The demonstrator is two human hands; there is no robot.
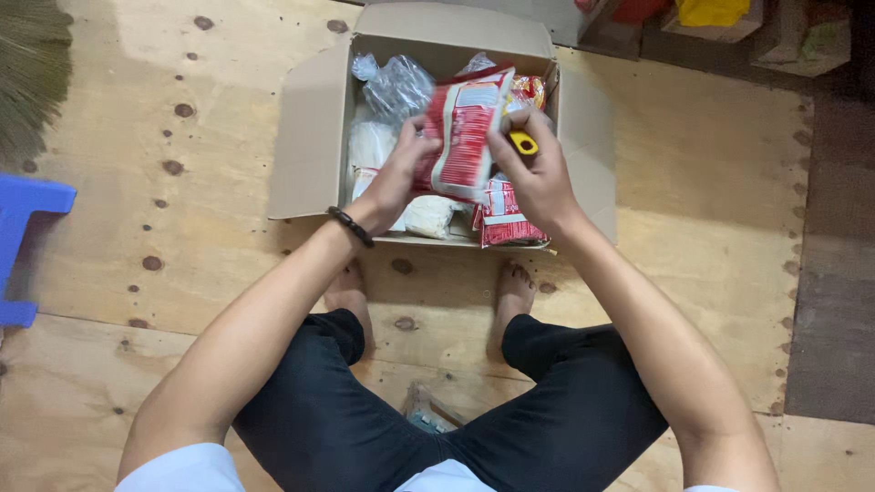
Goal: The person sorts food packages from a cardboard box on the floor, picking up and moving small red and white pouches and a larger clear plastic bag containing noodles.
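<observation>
- Sitting open on the plywood floor [693,255], the cardboard box [310,137] is full of packets.
- One red-and-white packet [463,137] is raised above it.
- Left hand [401,173] clasps its edge; right hand [538,169] pinches it, also gripping a yellow tool [522,141].

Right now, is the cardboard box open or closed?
Open. The cardboard box has its flaps folded outward, and packets show inside. Both hands, left hand and right hand, hold a red-and-white packet above it.
</observation>
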